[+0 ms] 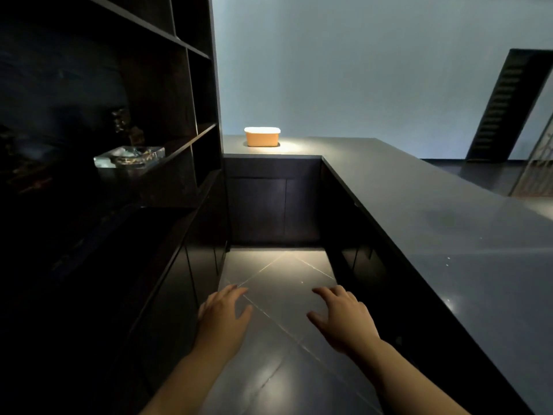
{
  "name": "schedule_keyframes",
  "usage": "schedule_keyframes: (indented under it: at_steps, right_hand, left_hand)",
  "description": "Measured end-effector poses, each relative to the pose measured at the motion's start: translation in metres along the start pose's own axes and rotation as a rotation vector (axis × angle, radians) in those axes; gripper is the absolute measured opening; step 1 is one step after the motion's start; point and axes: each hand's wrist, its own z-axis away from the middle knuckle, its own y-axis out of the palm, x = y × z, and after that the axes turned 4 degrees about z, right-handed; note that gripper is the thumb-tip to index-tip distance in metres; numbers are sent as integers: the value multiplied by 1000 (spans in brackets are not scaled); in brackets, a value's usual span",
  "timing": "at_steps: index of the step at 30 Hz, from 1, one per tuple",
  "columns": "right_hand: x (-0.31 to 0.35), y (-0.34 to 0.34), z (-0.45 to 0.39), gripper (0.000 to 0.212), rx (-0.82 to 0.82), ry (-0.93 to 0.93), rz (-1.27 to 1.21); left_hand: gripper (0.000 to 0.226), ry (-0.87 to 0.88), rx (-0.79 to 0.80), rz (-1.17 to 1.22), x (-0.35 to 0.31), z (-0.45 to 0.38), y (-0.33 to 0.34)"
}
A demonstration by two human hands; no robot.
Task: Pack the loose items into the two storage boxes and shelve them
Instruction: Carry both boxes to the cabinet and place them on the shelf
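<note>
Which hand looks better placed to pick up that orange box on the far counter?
Neither by much. Both the left hand and the right hand are open, empty and far from the orange box. The box sits slightly left of centre, so the left has a marginal edge.

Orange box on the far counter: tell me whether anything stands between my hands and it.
Nothing visible does. The left hand and right hand are both empty over bare floor, and the orange box sits alone on the counter ahead.
</note>
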Motion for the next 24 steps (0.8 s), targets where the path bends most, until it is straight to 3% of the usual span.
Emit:
schedule_keyframes:
  at_steps: [11,24]
  right_hand:
    - [17,4,-270,55,-47,-105,-34]
    - [0,25,-568,55,16,14,-78]
  left_hand:
    - [41,-45,-14,27,26,-245,42]
    - [42,27,70,69,47,-568,87]
